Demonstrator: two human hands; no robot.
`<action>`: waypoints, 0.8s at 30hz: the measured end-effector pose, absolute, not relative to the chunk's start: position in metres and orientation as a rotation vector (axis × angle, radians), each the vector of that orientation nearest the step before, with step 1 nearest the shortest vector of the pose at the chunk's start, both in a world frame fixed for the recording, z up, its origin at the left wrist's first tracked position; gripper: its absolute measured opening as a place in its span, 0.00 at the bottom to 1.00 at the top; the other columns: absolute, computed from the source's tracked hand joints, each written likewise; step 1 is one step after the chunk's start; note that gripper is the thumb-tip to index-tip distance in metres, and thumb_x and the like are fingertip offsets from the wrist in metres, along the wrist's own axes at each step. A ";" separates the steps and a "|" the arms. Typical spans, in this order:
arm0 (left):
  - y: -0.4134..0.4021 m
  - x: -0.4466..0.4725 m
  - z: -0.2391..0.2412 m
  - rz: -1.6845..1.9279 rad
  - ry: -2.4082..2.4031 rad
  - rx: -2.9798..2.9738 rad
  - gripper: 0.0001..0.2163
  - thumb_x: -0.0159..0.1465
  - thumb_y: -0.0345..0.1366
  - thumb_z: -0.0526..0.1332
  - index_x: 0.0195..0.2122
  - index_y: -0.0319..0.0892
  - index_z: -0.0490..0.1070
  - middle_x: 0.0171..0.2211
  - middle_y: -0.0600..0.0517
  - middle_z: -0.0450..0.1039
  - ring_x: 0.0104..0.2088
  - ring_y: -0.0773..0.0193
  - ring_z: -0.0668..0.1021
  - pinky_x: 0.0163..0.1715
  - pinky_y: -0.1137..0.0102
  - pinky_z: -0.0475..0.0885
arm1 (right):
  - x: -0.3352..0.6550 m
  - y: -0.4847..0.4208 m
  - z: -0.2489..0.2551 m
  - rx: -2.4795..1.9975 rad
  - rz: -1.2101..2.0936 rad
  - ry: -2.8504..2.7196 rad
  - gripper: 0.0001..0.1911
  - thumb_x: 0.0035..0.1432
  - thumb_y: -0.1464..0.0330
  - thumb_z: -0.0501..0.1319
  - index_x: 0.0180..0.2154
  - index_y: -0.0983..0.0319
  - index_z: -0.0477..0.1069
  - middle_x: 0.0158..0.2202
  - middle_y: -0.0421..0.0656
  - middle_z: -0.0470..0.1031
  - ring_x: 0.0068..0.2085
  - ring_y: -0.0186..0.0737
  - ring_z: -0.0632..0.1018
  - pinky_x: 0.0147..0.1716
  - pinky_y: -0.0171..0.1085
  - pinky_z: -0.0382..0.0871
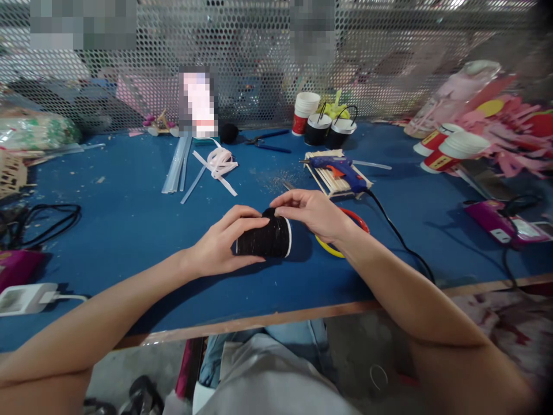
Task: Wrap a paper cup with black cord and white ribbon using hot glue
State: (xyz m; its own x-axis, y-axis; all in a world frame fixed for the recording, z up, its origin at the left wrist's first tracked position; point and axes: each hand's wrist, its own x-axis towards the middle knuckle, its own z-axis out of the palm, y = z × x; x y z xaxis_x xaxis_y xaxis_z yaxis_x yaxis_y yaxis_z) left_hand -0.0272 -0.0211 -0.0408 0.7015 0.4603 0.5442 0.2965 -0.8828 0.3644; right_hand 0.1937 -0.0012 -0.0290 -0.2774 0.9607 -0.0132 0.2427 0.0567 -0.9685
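A paper cup covered in black material [265,241] lies on its side at the middle of the blue table [129,230], its white rim to the right. My left hand [222,242] wraps around the cup's left end and holds it. My right hand [313,213] pinches something black at the cup's top near the rim. A red and yellow ring [345,233] lies under my right wrist.
A blue glue gun [339,168] rests on wooden sticks behind my right hand, its black cord running right. Clear glue sticks [177,164], white ribbon [220,164], pliers [265,141], black cups with handles [330,129] and stacked paper cups [447,151] sit further back. Cables and chargers lie at both sides.
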 end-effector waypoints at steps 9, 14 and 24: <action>-0.015 -0.026 -0.040 1.035 0.846 2.569 0.25 0.55 0.37 0.66 0.53 0.42 0.59 0.46 0.43 0.63 0.48 0.55 0.70 0.47 0.57 0.70 | 0.199 -0.002 -0.025 -1.240 1.182 -1.567 0.20 0.55 0.52 0.56 0.28 0.62 0.71 0.27 0.43 0.74 0.30 0.35 0.73 0.30 0.35 0.67; -0.012 -0.026 -0.046 1.001 0.847 2.556 0.25 0.56 0.37 0.65 0.53 0.43 0.58 0.48 0.43 0.62 0.49 0.55 0.68 0.49 0.55 0.68 | 0.190 -0.015 -0.023 -1.163 1.484 -1.588 0.13 0.48 0.59 0.65 0.29 0.62 0.72 0.26 0.39 0.73 0.29 0.33 0.73 0.33 0.36 0.67; -0.010 -0.028 -0.048 0.930 0.924 2.096 0.26 0.57 0.46 0.62 0.54 0.41 0.58 0.46 0.44 0.67 0.47 0.56 0.72 0.44 0.63 0.71 | 0.188 -0.023 -0.022 -1.053 1.158 -1.951 0.09 0.52 0.63 0.63 0.30 0.62 0.70 0.30 0.39 0.71 0.33 0.35 0.71 0.35 0.36 0.65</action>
